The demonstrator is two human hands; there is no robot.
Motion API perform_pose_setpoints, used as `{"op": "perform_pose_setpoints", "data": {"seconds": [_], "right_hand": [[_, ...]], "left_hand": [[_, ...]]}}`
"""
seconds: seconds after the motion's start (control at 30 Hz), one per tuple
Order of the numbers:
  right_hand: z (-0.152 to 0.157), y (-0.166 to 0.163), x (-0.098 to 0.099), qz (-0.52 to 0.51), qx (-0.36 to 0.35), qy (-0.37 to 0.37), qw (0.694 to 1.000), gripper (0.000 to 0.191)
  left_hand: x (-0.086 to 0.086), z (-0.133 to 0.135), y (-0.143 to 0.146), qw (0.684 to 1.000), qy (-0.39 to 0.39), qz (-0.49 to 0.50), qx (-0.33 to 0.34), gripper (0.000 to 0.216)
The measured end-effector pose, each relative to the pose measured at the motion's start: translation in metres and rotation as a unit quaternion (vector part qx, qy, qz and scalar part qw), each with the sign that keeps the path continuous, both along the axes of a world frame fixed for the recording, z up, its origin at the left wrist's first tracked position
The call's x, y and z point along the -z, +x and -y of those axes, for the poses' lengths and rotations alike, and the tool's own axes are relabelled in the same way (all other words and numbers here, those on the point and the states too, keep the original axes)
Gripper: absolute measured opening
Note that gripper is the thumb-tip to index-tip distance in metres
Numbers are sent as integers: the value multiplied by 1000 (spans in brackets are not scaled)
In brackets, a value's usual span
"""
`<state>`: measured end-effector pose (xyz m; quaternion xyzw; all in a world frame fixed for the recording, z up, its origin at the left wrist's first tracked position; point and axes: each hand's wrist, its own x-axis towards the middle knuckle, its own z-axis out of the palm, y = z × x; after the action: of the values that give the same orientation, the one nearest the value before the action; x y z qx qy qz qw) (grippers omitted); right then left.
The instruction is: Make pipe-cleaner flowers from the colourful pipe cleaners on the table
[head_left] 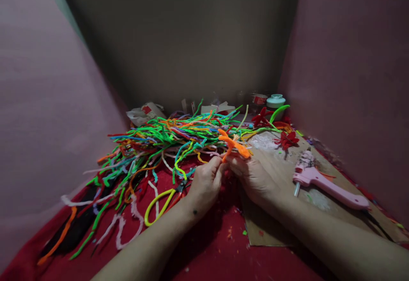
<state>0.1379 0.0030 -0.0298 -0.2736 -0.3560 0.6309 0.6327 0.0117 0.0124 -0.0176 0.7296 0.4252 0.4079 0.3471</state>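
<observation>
Both hands meet near the middle of the view, pinching an orange pipe-cleaner flower (234, 146) from below. Its fuzzy petals spread above my fingers, with a pale tuft at the centre. My left hand (206, 183) is closed at the flower's lower end, thumb and forefinger together. My right hand (252, 176) is closed too, its fingers touching the flower's underside. The fingertips partly hide each other. Close by my left hand lies a pair of scissors (159, 204) with a yellow and a red handle. A big tangle of coloured pipe cleaners (172, 134) lies beyond the hands.
On the right, a cardboard sheet (268, 230) bears a pink glue gun (332, 187) and a red pipe-cleaner flower (288, 139). A pale green jar (275, 101) and a white packet (151, 111) stand at the back. Red cloth (211, 247) covers the surface; pink sheets hang at both sides.
</observation>
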Motion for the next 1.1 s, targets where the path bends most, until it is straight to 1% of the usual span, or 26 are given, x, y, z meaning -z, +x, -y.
{"op": "perform_pose_setpoints", "data": {"seconds": [0.03,0.1,0.17,0.2,0.27,0.33,0.47,0.57,0.7,0.83,0.9,0.97,1.03,1.1], "right_hand": [[0,0,0,-4,1,-4,1000,18],[0,-1,3,-11,-3,-9,1000,20],[-1,-2,7,-9,-11,-3,1000,20],[-2,-2,8,-2,-19,5,1000,19],[-3,-2,10,15,-29,23,999,15],[-3,-2,8,24,-28,26,999,12],[-4,0,6,30,-18,3,999,9],[-5,1,8,32,-24,20,999,8],[-4,3,9,7,-45,35,998,6],[-3,2,3,-19,-61,22,998,6],[-3,1,2,-26,-47,10,999,7],[-4,1,4,-31,-31,1,999,8],[-4,0,4,-25,-30,-5,999,9],[-3,0,3,-10,-35,-5,999,11]], "left_hand": [[0,0,1,1000,-11,10,2,25],[-1,1,2,993,-95,69,23,25],[-4,1,3,969,-196,143,46,23],[-6,1,3,955,-234,175,54,23],[-9,1,2,931,-281,221,69,23],[-11,1,1,913,-313,246,87,24],[-9,-1,-1,882,-355,284,125,22],[-6,-3,-3,859,-377,310,154,22],[-4,-5,-4,828,-411,339,174,18],[-5,-6,-5,806,-433,345,207,10],[-6,-7,-6,810,-434,331,213,10],[-7,-7,-5,834,-421,298,198,15],[-8,-6,-3,877,-378,248,164,23],[-8,-5,-1,931,-298,177,114,28]]}}
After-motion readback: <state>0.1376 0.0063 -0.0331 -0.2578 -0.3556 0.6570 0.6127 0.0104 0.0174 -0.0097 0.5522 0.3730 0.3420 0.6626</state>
